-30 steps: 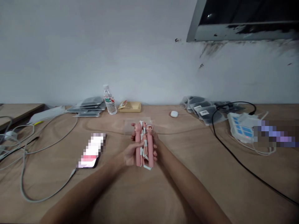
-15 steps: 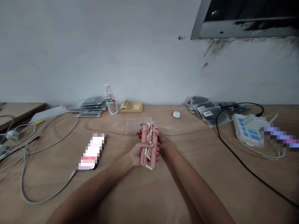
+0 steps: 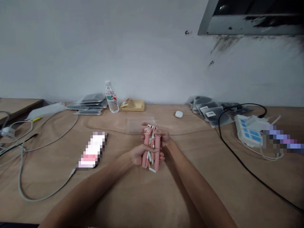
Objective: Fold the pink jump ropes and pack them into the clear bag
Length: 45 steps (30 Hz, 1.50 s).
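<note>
A beaded jump rope (image 3: 157, 158) with two pink handles is held upright over the middle of the table. Its pink and white beads are bundled between the handles. My left hand (image 3: 139, 153) is wrapped round it from the left, thumb across the front and fingertips showing past the right handle. Around the upper right side curls my right hand (image 3: 165, 137), its fingers mostly hidden behind the bundle. Just behind lies a clear plastic sheet or bag (image 3: 133, 125), flat on the wood.
A phone (image 3: 92, 150) on a cable lies to the left. At the back are a water bottle (image 3: 111, 98), a yellow tray (image 3: 136, 106), a white case (image 3: 179, 114) and grey packets (image 3: 205, 109). A power strip (image 3: 248, 131) and black cable (image 3: 244, 171) lie right.
Both hands keep hold of the jump rope. My right hand has shifted slightly higher along the right handle, and the view has tilted a little.
</note>
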{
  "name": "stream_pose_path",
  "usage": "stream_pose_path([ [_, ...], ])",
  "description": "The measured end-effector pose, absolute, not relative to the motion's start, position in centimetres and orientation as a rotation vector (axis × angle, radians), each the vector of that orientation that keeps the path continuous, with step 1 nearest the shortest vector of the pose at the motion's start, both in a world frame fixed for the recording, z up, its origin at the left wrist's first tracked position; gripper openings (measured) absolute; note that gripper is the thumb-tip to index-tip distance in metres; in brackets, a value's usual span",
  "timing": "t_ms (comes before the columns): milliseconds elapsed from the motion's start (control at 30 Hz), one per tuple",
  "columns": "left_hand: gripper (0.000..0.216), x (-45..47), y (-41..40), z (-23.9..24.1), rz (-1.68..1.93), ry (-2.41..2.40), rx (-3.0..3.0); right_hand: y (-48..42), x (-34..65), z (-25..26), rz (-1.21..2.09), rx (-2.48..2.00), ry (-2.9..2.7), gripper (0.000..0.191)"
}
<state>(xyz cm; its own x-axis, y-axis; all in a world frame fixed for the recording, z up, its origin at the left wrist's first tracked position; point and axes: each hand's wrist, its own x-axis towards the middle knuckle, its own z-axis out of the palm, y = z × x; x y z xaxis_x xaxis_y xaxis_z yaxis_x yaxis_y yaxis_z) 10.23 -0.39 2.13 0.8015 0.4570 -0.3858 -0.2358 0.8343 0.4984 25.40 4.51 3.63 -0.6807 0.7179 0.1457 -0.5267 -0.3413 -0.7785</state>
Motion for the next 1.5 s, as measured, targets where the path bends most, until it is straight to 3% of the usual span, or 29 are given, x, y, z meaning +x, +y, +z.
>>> stream_pose_path([
  [533,0.032,10.6,-0.6,1.9,0.422,0.443,0.529,4.4,25.3,4.5,2.074,-0.439,-1.189,0.052],
  [800,0.031,9.9,0.2,3.3,0.402,0.422,0.571,4.8,25.1,4.4,1.997,-0.334,-1.143,0.067],
  [1233,0.027,9.8,0.3,2.1,0.426,0.539,0.553,5.4,24.8,4.4,2.08,-0.371,-1.039,0.075],
  [1500,0.023,9.8,0.3,2.3,0.406,0.513,0.504,5.1,24.9,4.8,2.134,-0.321,-1.045,0.07],
])
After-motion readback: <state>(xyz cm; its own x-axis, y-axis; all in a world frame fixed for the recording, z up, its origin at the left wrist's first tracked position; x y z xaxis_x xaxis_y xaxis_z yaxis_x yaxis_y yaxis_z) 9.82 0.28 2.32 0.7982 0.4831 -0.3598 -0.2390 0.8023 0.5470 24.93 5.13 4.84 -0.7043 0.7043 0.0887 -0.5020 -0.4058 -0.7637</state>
